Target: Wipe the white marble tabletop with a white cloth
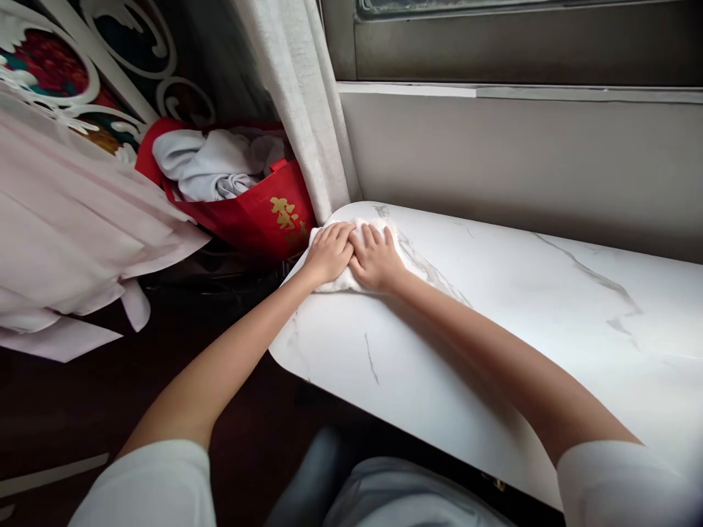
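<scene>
A white cloth (356,282) lies flat on the white marble-patterned table (439,366), near its rounded left end. My left hand (330,252) rests palm down on the left part of the cloth, fingers stretched out. Beside it my right hand (376,258) presses on the cloth too, its fingers spread and pointing away from me. The two hands touch at the thumbs. Neither hand is wrapped round the cloth, whose edges show around them.
Behind the table's left end stands a red bag (247,219) with pale fabric (209,161) inside. A light curtain (302,102) hangs beside it. Pink cloth (82,219) drapes at the left. A wall (521,161) and window frame (521,47) run along the far side.
</scene>
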Demonstrator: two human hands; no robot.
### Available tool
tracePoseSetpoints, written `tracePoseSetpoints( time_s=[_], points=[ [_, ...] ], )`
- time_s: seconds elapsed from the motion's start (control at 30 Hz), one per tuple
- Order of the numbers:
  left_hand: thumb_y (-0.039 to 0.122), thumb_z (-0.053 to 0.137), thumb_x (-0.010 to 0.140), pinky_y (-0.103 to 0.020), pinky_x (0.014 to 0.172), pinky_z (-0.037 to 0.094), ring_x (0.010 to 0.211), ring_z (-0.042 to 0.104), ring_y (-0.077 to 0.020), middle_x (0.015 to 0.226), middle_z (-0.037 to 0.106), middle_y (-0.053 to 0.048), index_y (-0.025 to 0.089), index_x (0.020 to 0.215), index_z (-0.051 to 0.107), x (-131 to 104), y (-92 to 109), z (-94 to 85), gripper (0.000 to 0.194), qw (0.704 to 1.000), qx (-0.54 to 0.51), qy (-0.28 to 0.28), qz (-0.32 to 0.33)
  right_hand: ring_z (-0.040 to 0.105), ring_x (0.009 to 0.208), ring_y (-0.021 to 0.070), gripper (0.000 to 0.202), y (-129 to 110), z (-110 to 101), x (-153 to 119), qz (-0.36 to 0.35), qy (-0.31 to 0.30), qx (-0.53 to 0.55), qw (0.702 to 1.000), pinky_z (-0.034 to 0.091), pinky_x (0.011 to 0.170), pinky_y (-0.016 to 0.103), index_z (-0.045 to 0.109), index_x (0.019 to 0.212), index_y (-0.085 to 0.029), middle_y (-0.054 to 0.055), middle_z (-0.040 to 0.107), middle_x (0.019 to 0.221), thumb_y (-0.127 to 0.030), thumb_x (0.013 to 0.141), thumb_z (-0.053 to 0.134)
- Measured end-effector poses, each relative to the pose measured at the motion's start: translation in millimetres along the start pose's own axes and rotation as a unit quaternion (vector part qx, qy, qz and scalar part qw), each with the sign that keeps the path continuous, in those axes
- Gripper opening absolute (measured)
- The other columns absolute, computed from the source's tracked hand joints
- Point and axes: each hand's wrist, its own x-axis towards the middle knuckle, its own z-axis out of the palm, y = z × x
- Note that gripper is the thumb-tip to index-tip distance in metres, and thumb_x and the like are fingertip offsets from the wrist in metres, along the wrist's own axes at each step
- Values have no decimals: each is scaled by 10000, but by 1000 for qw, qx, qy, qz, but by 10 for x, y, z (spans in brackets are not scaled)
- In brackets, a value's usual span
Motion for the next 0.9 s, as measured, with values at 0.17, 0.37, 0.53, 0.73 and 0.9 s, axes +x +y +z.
tracePoseSetpoints(
  time_s=[0.17,0.37,0.53,0.73,0.9],
  points=[
    [246,310,926,-388,1132,242,1319,383,-212,1410,481,-57,184,1310,478,520,-77,87,424,999,-40,8,-11,281,1367,359,551,353,64,380,30,5,12,999,153,1074,575,358,1422,-88,224,339,1486,-344,939,289],
    [272,348,928,-378,1118,264,1303,402,-203,1378,516,-36,216,1258,525,891,-86,149,379,997,-66,26,-33,312,1364,298,514,741,82,716,31,11,54,998,198,1085,520,415,1398,-135,175,371,1482,-314,930,299],
    [266,348,928,-382,1113,273,1303,409,-207,1384,517,-48,208,1275,521,1039,-91,174,392,997,-64,23,-44,330,1351,297,513,779,90,812,48,13,25,998,218,1075,502,380,1423,-147,174,384,1472,-309,951,265],
    [280,354,927,-370,1130,255,1323,395,-194,1402,505,-39,212,1288,514,872,-65,148,401,997,-65,26,-32,281,1379,322,527,578,59,605,60,13,-29,998,192,1083,519,349,1441,-107,212,335,1493,-295,954,278],
    [289,339,925,-362,1143,241,1327,390,-195,1410,494,-57,182,1296,505,389,-44,40,421,998,-58,21,-28,269,1387,334,543,226,23,265,48,7,-18,999,168,1093,527,337,1450,-95,230,319,1497,-312,954,301]
  ],
)
